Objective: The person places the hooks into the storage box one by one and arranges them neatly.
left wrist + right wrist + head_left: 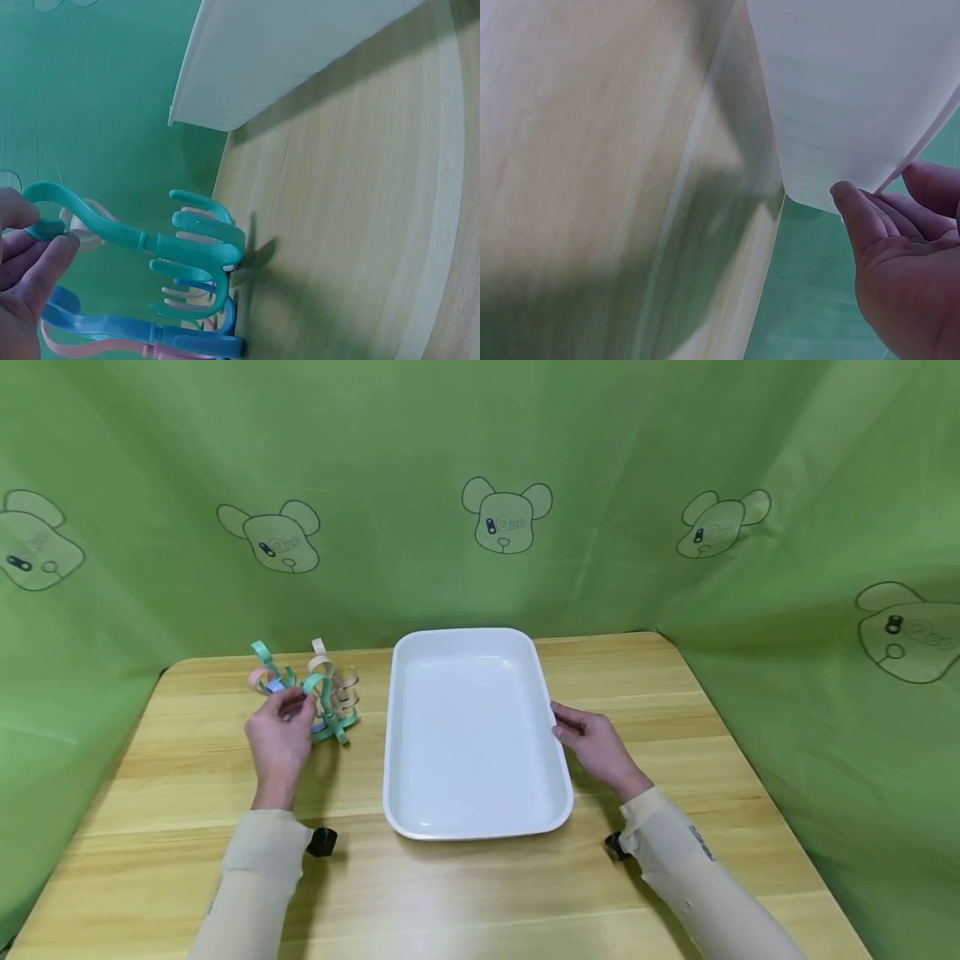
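Observation:
My left hand (pixel 281 731) pinches the curled top end of a teal plastic multi-prong hanging hook (pixel 199 251) between thumb and fingers. The hook stands with its curved prongs down, close over the wooden table. Behind it in the left wrist view are a blue hook (pixel 112 325) and a pink hook (pixel 112 347); beige hooks (pixel 344 693) show beside it in the head view. A white rectangular tray (pixel 480 735) lies at the table's middle. My right hand (pixel 596 747) grips the tray's right rim, thumb against the side wall (pixel 840 120).
The wooden table (pixel 487 902) ends at a green curtain (pixel 390 460) printed with mouse heads, which hangs behind and along both sides. Another teal hook (pixel 262 653) stands at the far left of the hook cluster. Small black devices (pixel 322 842) sit at both wrists.

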